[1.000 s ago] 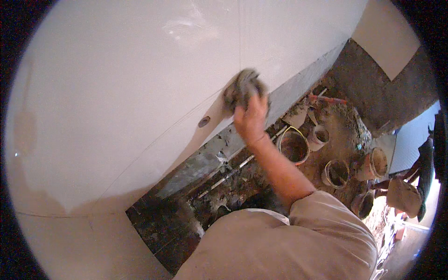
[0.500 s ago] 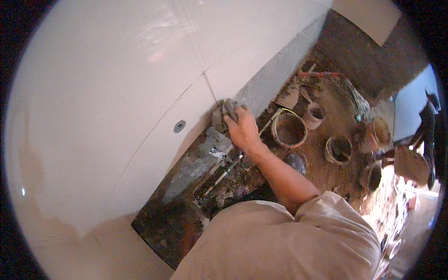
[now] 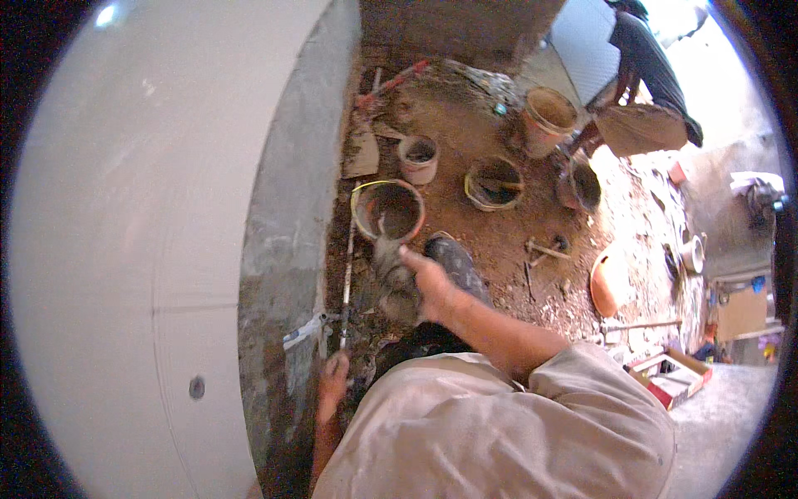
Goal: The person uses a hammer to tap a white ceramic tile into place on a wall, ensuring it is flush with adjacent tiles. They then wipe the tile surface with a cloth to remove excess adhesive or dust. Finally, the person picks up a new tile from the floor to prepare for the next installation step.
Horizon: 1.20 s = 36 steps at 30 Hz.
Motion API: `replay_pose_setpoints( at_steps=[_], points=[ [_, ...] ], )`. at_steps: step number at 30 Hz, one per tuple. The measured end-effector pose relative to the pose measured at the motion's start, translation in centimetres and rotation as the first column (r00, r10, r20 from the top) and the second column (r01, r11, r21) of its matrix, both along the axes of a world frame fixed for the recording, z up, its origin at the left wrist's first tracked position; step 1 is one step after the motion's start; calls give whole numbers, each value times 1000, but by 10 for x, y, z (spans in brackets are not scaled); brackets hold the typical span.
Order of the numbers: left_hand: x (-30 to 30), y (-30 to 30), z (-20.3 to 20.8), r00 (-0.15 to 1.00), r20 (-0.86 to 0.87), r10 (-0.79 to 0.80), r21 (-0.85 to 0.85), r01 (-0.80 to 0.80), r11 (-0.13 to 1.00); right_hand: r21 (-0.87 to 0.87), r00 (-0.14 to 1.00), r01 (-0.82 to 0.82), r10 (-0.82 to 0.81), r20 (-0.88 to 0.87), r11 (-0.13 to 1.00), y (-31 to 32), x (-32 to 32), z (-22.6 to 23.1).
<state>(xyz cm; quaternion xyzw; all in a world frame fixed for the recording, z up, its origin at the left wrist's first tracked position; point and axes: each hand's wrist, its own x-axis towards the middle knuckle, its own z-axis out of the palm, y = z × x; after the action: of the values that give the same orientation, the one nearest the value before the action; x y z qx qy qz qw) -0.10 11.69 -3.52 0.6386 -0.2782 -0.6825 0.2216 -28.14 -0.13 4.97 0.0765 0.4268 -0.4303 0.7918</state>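
Observation:
My right hand (image 3: 431,281) is closed on a wet grey rag (image 3: 394,274), which hangs down blurred by motion. It is just on the near side of a round bucket (image 3: 421,209) with a yellow rim edge. My left hand (image 3: 334,381) is low at the left, beside the grey lower band (image 3: 283,249) of a large white wall (image 3: 125,233). Its fingers are small and unclear, so I cannot tell whether they hold anything. A thin white rod (image 3: 347,283) lies along the foot of the wall, just beyond that hand.
Several buckets stand on the dirt floor, including a small white pail (image 3: 418,160) and a dark-filled bucket (image 3: 495,184). A hammer (image 3: 549,249) and an orange basin (image 3: 609,281) lie right. My shoe (image 3: 453,258) is near the rag. Another person (image 3: 652,71) bends at the far right.
My view has swung right. My right hand has taken the rag off the wall and down toward the bucket. My left hand has come into view at the lower left.

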Motion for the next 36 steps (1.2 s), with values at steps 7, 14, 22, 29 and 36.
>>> replay_pose_setpoints(
  at_steps=[7,14,22,29,36],
  points=[
    [-151,-181,-17,969,-219,-114,-114,91,989,-257,966,-72,3,-259,964,-11,-14,-46],
    [-303,-304,-9,760,400,-512,-245,627,740,-226,922,-179,83,-379,957,-107,-143,-81],
    [-369,-331,29,290,845,-450,-292,954,67,371,897,-394,440,-44,841,-181,-265,-23],
    [-397,-306,43,841,450,-301,-517,520,679,-20,852,-506,496,-168,862,-247,-266,33],
    [-400,-256,106,840,493,-227,-508,489,709,-3,878,-413,397,-266,911,-310,-262,76]
  ],
)
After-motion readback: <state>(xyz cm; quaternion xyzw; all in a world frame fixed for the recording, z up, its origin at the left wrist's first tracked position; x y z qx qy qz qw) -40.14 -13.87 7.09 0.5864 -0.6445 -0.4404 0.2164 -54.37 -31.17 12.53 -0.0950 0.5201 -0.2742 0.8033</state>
